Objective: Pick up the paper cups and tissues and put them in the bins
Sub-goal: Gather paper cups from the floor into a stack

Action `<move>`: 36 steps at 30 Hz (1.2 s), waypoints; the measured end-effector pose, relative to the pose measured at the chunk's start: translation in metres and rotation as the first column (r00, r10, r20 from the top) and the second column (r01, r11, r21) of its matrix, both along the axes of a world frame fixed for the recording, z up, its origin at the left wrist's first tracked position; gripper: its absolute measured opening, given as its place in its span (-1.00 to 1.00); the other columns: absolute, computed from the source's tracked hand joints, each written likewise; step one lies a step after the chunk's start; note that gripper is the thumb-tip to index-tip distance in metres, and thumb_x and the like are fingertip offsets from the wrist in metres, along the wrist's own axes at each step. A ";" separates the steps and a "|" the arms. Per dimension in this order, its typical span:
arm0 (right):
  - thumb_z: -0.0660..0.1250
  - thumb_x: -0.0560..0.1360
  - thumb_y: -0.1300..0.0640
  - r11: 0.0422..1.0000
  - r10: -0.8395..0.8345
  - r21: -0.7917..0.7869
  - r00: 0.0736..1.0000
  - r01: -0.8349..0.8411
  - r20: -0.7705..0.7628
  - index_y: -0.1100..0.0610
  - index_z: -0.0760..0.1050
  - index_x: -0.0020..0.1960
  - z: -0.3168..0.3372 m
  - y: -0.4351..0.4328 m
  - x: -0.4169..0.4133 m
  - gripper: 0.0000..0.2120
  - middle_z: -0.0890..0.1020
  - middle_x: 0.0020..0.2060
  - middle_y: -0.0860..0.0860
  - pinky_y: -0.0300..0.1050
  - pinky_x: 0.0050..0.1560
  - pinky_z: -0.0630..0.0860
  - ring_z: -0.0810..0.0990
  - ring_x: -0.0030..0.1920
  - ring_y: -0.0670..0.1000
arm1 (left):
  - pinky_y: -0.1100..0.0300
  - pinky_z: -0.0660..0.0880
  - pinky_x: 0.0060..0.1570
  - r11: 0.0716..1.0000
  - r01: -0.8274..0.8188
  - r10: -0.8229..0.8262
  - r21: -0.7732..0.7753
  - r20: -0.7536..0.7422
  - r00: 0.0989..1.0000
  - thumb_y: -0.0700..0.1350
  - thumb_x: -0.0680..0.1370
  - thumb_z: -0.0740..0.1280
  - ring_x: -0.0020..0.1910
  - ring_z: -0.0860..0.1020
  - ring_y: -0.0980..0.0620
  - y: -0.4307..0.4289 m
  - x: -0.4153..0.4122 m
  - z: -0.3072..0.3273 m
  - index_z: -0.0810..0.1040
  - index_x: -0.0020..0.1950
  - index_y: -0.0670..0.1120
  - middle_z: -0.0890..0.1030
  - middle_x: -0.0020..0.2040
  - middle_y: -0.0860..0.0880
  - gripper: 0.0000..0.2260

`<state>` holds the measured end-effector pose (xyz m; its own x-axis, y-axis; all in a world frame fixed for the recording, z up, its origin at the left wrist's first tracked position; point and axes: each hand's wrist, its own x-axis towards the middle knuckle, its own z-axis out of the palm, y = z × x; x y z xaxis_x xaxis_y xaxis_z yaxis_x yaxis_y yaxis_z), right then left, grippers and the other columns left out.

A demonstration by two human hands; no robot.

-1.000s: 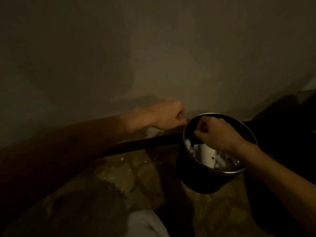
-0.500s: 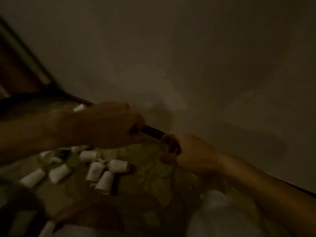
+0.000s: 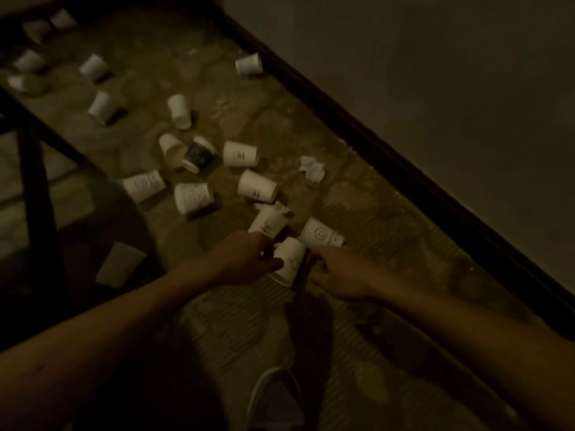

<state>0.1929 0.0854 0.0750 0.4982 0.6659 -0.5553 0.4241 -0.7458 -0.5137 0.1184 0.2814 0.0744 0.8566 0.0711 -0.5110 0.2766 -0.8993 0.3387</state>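
Both hands have dropped floorward: the left hand (image 3: 245,259) grasps a paper cup (image 3: 287,262) in its fingers; the right hand (image 3: 337,273) curls beside it, perhaps empty. Careless lifting could roll the smiley cup (image 3: 322,234) away.

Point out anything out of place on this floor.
Paper cups lie tipped on their sides all over the carpet, with one dark cup among the white. A crumpled tissue lies beside them, and a second tissue sits at a cup's mouth.
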 end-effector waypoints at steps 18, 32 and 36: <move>0.34 0.55 0.14 0.951 0.296 -0.036 0.874 -0.306 0.386 -0.08 0.07 0.58 -0.107 0.030 0.004 -0.29 0.00 0.55 0.10 0.15 0.35 0.39 0.19 0.47 0.19 | 0.30 0.49 -0.16 0.596 -0.584 0.624 -0.551 -0.141 0.769 0.19 0.49 0.41 0.00 0.58 0.17 -0.005 -0.018 -0.121 0.55 0.26 -0.04 0.61 0.10 0.06 -0.55; 0.50 0.37 -0.11 0.870 0.483 -0.096 0.793 -0.484 0.371 0.00 0.20 0.47 -0.124 0.032 -0.021 -0.21 0.40 0.37 -0.01 -0.02 0.29 0.30 0.37 0.35 0.05 | 0.37 0.52 -0.09 0.614 -0.468 0.398 -0.635 -0.263 0.879 0.07 0.48 0.48 0.00 0.63 0.25 0.004 -0.035 -0.114 0.67 0.11 0.10 0.68 0.05 0.13 -0.78; 0.52 0.37 -0.09 0.981 0.088 0.163 0.991 -0.103 0.098 0.00 0.42 0.29 -0.126 0.035 -0.015 -0.45 0.55 0.15 -0.03 -0.13 0.03 0.43 0.52 0.09 -0.03 | 0.35 0.53 -0.29 0.490 -0.557 0.513 -0.670 -0.295 0.806 0.02 0.56 0.39 -0.21 0.65 0.22 0.011 -0.028 -0.102 0.66 0.02 0.02 0.69 -0.07 0.06 -0.88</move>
<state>0.1784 0.1208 -0.0507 0.4704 0.7926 -0.3879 0.5396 -0.6062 -0.5843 0.0900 0.2919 -0.0275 0.7529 0.1141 -0.6482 0.6565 -0.0605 0.7519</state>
